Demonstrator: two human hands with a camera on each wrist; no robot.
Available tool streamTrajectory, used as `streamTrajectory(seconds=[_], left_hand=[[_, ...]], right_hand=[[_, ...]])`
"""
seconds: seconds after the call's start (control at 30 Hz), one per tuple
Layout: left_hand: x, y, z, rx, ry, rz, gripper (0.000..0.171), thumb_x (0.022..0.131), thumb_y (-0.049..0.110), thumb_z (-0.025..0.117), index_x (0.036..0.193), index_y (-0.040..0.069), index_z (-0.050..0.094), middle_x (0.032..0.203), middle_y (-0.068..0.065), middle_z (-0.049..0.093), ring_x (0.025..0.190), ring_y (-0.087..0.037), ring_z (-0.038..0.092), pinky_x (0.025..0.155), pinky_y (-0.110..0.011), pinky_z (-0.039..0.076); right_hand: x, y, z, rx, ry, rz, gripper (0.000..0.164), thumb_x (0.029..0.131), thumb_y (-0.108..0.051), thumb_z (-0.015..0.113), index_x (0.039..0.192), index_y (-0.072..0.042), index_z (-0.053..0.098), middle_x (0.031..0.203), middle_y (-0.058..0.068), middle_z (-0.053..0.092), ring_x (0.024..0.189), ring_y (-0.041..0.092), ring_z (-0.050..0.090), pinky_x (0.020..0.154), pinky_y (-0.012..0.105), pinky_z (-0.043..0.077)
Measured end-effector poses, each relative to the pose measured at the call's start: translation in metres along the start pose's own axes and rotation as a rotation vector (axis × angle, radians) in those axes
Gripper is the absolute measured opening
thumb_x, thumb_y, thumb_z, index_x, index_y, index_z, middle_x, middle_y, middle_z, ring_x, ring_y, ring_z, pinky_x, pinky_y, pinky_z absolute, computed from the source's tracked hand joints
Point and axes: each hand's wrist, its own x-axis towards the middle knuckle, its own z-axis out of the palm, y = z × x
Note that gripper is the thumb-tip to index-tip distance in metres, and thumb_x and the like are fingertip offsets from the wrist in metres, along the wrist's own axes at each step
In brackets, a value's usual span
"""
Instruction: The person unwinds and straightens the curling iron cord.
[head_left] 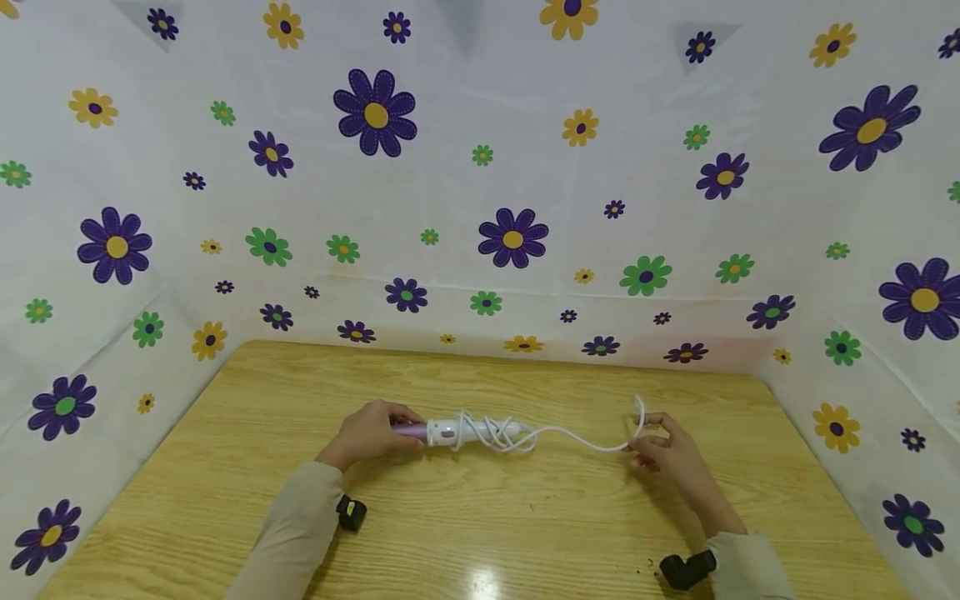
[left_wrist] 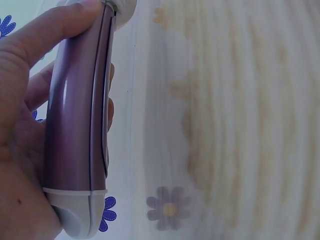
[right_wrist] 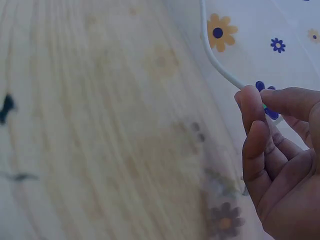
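Observation:
My left hand (head_left: 372, 435) grips the purple end of a purple-and-white hair straightener (head_left: 442, 432), thumb along one side and fingers behind it. The left wrist view shows its glossy purple shell (left_wrist: 80, 105) with a lengthwise seam and a white tip (left_wrist: 77, 215). A white power cord (head_left: 491, 431) is wound in loose loops around the white handle. From there the cord runs off to the right, where my right hand (head_left: 667, 454) pinches it between thumb and fingertips. A short curve of cord rises past those fingers; its far end is not clear.
Beneath both hands lies a wood-grain table (head_left: 525, 517). A white sheet with printed flowers (head_left: 450, 183) walls the back and both sides. Black wrist devices (head_left: 351, 512) sit on both sleeves. A few dark specks lie near the right wrist.

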Motion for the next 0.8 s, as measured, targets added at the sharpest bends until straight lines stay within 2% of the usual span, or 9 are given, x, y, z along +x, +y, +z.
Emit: streamTrajectory(seconds=[0.23,0.33,0.53,0.8], left_hand=[[-0.002,0.003,0.0,-0.005,-0.002,-0.002,0.036,0.07,0.037,0.084,0.102,0.023,0.074,0.098,0.003,0.07,0.083,-0.011,0.058,0.073,-0.032,0.045],[-0.001,0.002,0.0,-0.002,-0.003,0.004,0.038,0.069,0.038,0.084,0.102,0.023,0.074,0.1,0.003,0.07,0.084,-0.011,0.058,0.074,-0.032,0.045],[-0.001,-0.002,0.0,0.002,-0.008,-0.009,0.036,0.071,0.039,0.083,0.102,0.024,0.073,0.103,0.003,0.07,0.085,-0.012,0.058,0.075,-0.032,0.044],[-0.001,0.0,0.002,-0.005,-0.002,-0.007,0.036,0.07,0.039,0.084,0.101,0.025,0.073,0.103,0.003,0.07,0.084,-0.012,0.057,0.074,-0.032,0.044]], right_hand=[[0.002,0.004,0.003,0.006,-0.005,0.081,0.044,0.094,-0.009,0.059,0.129,0.006,0.037,0.082,0.0,0.073,0.066,0.009,0.066,0.063,0.023,0.052],[0.001,0.0,0.003,-0.025,0.01,0.075,0.044,0.093,-0.009,0.06,0.128,0.006,0.038,0.083,0.001,0.072,0.067,0.01,0.066,0.064,0.024,0.054],[0.0,-0.019,0.006,-0.175,0.035,-0.023,0.041,0.093,-0.015,0.062,0.124,0.006,0.044,0.094,0.011,0.066,0.072,0.015,0.065,0.065,0.03,0.053],[0.007,-0.04,0.028,-0.207,-0.1,-0.091,0.047,0.093,-0.022,0.064,0.127,0.006,0.045,0.111,0.018,0.059,0.082,0.018,0.066,0.067,0.029,0.051]])
